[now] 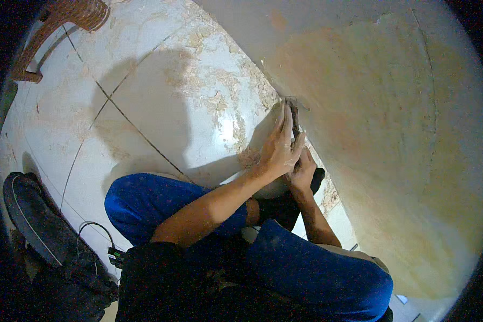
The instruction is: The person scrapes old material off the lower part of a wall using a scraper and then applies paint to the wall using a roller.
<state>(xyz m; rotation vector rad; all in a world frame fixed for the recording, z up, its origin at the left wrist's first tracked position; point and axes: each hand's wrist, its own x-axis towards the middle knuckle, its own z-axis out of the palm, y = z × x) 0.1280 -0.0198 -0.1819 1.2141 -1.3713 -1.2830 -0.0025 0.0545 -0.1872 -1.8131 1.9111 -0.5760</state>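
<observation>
My right hand [303, 172] is wrapped around the lower part of a narrow scraper [294, 116]. Just ahead of it, my left hand [281, 145] holds the same tool, its fingers stretched along the shaft and its thumb on the other side. The scraper's flat end meets the foot of a patchy yellow-grey wall [386, 133], close to where it joins the floor. Pale flakes [261, 86] of paint or plaster lie along that joint. Most of the handle is hidden by my hands.
Dusty white floor tiles [145, 104] with dark joints spread to the left, with more flakes. A brown wooden furniture leg [36, 52] stands at the upper left. A black bag [36, 217] and a small cabled device [114, 256] are by my left side. My crossed legs [157, 205] are below my hands.
</observation>
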